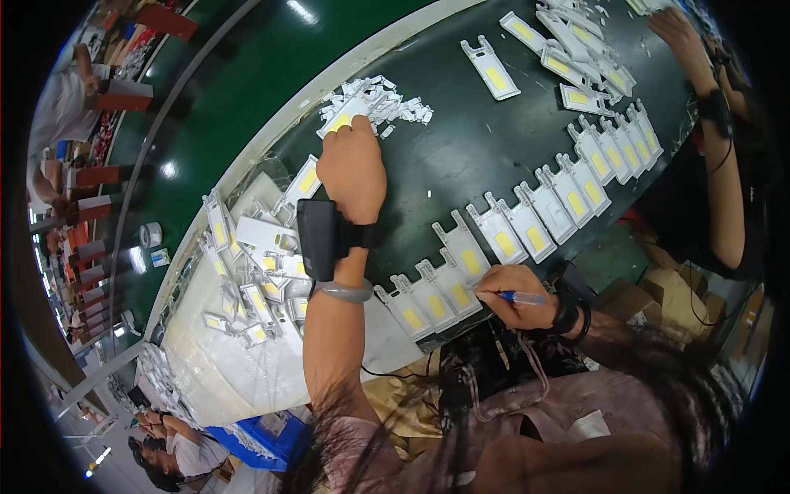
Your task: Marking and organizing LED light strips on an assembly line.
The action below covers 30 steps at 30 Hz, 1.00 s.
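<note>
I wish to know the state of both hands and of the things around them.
Left hand: at a white panel, grip unclear
Right hand: closed around a blue pen
Small white parts: loosely heaped
Panel row: laid out side by side
Left panel pile: jumbled
Lone panel: lying flat, apart

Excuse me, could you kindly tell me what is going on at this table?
Someone at the dark table has the left hand on a white panel, beside a heap of small parts. The right hand holds a blue pen beside a row of panels along the near edge. A loose pile of panels lies at the left, and another person's hand is at the upper right.
</note>
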Available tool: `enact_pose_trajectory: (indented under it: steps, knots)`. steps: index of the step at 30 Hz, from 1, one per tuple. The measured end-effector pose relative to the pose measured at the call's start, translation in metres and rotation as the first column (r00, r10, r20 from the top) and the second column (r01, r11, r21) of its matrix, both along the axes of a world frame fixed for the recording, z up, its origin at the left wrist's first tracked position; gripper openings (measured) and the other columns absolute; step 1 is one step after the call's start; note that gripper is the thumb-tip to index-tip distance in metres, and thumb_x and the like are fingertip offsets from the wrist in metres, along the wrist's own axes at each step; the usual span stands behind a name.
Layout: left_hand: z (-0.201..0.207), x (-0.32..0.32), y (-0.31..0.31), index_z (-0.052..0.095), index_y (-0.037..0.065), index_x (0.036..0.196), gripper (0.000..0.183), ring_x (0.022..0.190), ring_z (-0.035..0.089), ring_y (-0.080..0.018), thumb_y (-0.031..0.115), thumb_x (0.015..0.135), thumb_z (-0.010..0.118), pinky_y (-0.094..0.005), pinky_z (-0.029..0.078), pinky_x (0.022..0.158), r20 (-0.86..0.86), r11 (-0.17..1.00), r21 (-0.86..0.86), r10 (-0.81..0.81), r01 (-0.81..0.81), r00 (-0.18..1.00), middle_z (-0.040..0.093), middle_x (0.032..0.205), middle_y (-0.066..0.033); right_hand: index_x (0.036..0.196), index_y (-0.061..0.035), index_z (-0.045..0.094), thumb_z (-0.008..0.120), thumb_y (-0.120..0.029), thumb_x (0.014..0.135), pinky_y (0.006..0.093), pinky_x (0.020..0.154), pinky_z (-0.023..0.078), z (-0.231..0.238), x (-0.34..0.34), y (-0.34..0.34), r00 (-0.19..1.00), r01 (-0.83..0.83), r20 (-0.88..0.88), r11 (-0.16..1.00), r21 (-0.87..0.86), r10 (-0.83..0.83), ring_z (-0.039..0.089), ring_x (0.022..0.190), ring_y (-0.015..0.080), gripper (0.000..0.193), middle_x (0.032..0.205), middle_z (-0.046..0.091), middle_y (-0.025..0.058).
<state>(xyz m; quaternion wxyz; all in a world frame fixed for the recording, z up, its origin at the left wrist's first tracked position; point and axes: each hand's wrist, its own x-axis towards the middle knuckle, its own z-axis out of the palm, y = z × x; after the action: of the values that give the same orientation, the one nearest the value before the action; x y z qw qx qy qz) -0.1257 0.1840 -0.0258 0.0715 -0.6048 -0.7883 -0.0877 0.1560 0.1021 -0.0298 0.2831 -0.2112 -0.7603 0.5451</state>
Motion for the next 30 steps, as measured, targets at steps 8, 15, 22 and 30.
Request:
enact_pose_trajectory:
  steps: [8, 15, 22, 30]
  knots:
    - [0.005, -0.022, -0.013, 0.073, 0.011, 0.101, 0.02, 0.095, 0.064, -0.0335, 0.006, 0.083, 0.064, -0.0422, 0.051, 0.082, 0.453, 0.991, 0.127, -0.016, -0.047, 0.891, 0.068, 0.1, -0.0124, 0.098, -0.0015, 0.062, 0.066, -0.001, 0.09, 0.0389, 0.062, 0.049, 0.002, 0.004, 0.0, 1.0, 0.004, 0.008, 1.0, 0.011, -0.005, 0.065, 0.072, 0.0333, 0.009, 0.085, 0.066, 0.0144]
    - [-0.012, 0.006, 0.001, 0.073, 0.009, 0.097, 0.022, 0.093, 0.063, -0.031, 0.004, 0.079, 0.064, -0.0421, 0.052, 0.078, 0.269, 0.961, 0.233, -0.211, 0.149, 0.94, 0.066, 0.095, -0.0093, 0.097, -0.0005, 0.063, 0.065, 0.0, 0.09, 0.0385, 0.062, 0.05, 0.004, 0.003, -0.002, 1.0, 0.021, 0.023, 1.0, -0.002, -0.021, 0.065, 0.073, 0.0337, 0.008, 0.084, 0.066, 0.0158]
    - [-0.011, 0.005, -0.007, 0.071, 0.008, 0.092, 0.016, 0.087, 0.061, -0.0306, 0.004, 0.078, 0.064, -0.0427, 0.051, 0.075, 0.19, 0.976, 0.183, -0.155, 0.12, 0.969, 0.065, 0.091, -0.0081, 0.097, 0.0002, 0.064, 0.064, 0.001, 0.089, 0.0384, 0.063, 0.05, 0.0, 0.001, -0.005, 0.999, 0.004, 0.032, 1.0, 0.003, -0.004, 0.065, 0.072, 0.0334, 0.007, 0.085, 0.066, 0.0156]
    - [0.029, 0.013, -0.127, 0.069, 0.005, 0.097, 0.029, 0.095, 0.058, -0.0323, -0.005, 0.07, 0.067, -0.0426, 0.046, 0.082, 0.384, 0.963, 0.171, -0.262, 0.21, 0.885, 0.064, 0.103, -0.0085, 0.102, -0.006, 0.066, 0.077, -0.003, 0.079, 0.0368, 0.069, 0.05, 0.012, -0.007, -0.012, 0.999, -0.004, 0.034, 0.967, 0.255, -0.005, 0.066, 0.077, 0.0269, 0.026, 0.089, 0.067, 0.009]
